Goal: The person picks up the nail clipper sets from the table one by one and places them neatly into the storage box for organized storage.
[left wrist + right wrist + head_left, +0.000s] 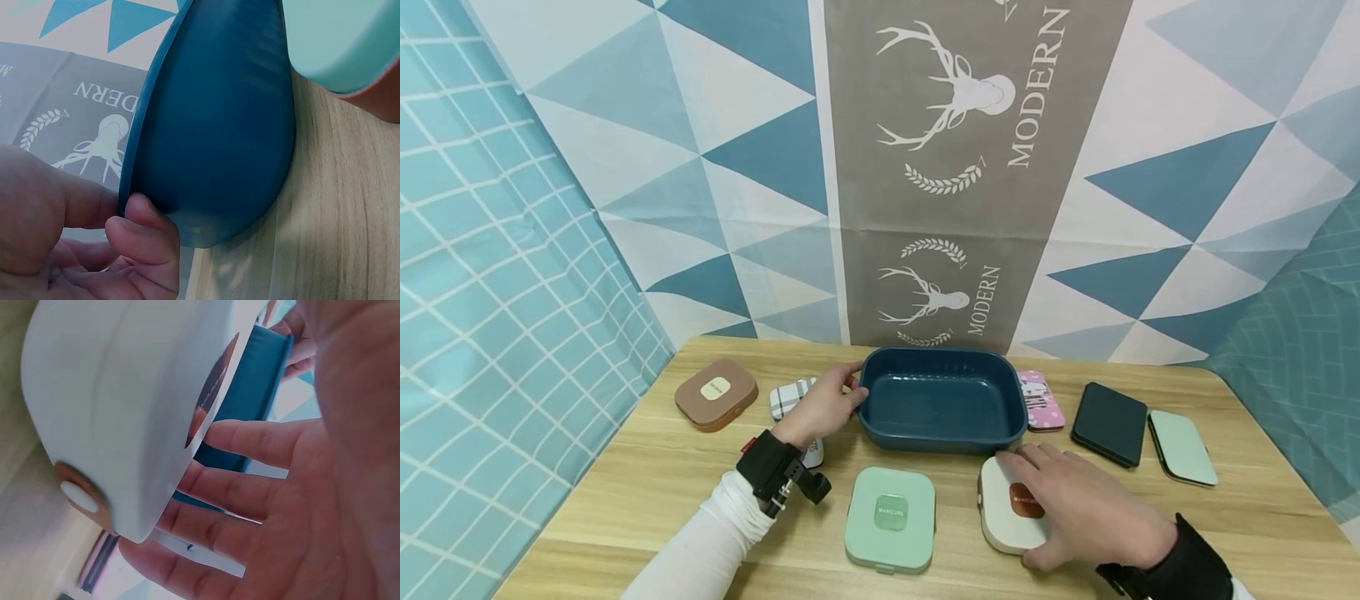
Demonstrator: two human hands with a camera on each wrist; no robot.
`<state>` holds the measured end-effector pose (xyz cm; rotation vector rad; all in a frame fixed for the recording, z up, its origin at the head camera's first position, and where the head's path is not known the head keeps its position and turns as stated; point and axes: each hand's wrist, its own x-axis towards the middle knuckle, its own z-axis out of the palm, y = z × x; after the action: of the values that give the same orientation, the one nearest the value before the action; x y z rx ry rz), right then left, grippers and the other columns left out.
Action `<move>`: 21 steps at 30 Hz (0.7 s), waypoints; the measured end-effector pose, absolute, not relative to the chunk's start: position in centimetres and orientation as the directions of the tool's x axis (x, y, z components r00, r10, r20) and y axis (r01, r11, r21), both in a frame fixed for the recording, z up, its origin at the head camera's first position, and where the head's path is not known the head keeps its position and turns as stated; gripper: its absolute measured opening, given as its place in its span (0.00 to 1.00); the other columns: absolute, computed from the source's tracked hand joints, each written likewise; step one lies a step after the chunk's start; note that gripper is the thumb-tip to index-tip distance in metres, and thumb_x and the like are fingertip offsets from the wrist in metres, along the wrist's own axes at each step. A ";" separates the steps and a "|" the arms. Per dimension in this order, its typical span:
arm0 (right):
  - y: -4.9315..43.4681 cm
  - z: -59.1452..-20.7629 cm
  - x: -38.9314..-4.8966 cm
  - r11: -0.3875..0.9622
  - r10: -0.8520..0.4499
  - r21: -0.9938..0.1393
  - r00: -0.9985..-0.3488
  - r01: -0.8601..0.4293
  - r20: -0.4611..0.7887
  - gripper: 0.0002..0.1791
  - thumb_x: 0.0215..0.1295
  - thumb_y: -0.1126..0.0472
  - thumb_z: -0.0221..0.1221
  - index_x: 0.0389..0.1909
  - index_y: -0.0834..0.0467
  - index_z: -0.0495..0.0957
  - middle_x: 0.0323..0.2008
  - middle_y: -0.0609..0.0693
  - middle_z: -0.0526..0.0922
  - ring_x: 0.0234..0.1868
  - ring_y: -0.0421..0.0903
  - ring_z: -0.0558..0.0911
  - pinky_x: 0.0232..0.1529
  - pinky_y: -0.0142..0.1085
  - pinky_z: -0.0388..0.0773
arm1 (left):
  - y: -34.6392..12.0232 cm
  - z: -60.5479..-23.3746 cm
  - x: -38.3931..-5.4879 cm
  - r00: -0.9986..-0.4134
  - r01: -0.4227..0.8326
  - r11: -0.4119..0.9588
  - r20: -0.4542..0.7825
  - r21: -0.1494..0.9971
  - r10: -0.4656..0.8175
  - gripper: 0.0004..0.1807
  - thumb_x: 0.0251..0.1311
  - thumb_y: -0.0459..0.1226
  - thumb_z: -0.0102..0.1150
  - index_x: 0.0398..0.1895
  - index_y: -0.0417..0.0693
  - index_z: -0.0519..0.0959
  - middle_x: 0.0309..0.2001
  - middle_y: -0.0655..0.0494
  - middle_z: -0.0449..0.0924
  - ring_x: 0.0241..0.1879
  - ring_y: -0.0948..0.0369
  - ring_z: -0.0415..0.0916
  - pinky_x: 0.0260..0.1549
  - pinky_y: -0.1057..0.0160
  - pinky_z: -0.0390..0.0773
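Note:
A dark blue rectangular basin point(940, 446) stands on the table near the wall. My left hand point(826, 404) pinches its left rim, and the left wrist view shows thumb and fingers point(147, 240) at the rim. My right hand point(1078, 508) lies over a white manicure case point(1000, 517) with a brown label. In the right wrist view its fingers point(231, 487) are nearly straight and touch the case; the thumb is not visible there. A mint green manicure case point(891, 508) lies between the two hands.
A brown case point(717, 396) lies at the far left. A plaid case point(786, 398) is partly hidden by my left hand. Right of the basin are a pink patterned case point(1041, 402), a black case point(1108, 423) and a pale green case point(1182, 447). The patterned wall rises behind the table.

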<state>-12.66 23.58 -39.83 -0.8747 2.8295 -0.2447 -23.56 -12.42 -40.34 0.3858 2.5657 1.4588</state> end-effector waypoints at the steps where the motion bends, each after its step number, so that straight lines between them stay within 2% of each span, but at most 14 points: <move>1: 23.6 -39.7 -12.6 0.813 -0.571 -0.206 -0.814 -0.544 -0.106 0.62 0.42 0.28 0.79 0.75 0.57 0.71 0.63 0.53 0.77 0.59 0.51 0.77 0.58 0.57 0.78 | -12.4 -40.3 -23.6 -0.953 0.140 0.490 -0.017 0.860 0.302 0.30 0.80 0.30 0.52 0.81 0.34 0.60 0.40 0.48 0.72 0.26 0.59 0.72 0.25 0.62 0.65; 11: 23.9 -38.5 -11.8 0.807 -0.577 -0.201 -0.815 -0.556 -0.063 0.61 0.43 0.32 0.80 0.77 0.56 0.69 0.65 0.54 0.76 0.61 0.52 0.79 0.58 0.54 0.79 | -12.4 -40.2 -23.5 -0.958 0.111 0.504 -0.043 0.856 0.284 0.30 0.80 0.32 0.54 0.81 0.36 0.61 0.40 0.48 0.73 0.27 0.58 0.74 0.27 0.62 0.68; 21: 24.0 -37.3 -11.6 0.786 -0.603 -0.176 -0.798 -0.592 -0.007 0.61 0.45 0.30 0.78 0.77 0.56 0.68 0.66 0.54 0.76 0.60 0.52 0.80 0.58 0.53 0.80 | -12.5 -40.2 -23.7 -0.956 0.119 0.507 -0.040 0.854 0.292 0.31 0.80 0.32 0.54 0.82 0.37 0.60 0.40 0.48 0.73 0.27 0.57 0.73 0.28 0.61 0.68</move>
<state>-11.58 24.01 -37.31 -0.9744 2.9089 -0.2547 -23.75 -12.49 -40.23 0.3538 2.5674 1.4338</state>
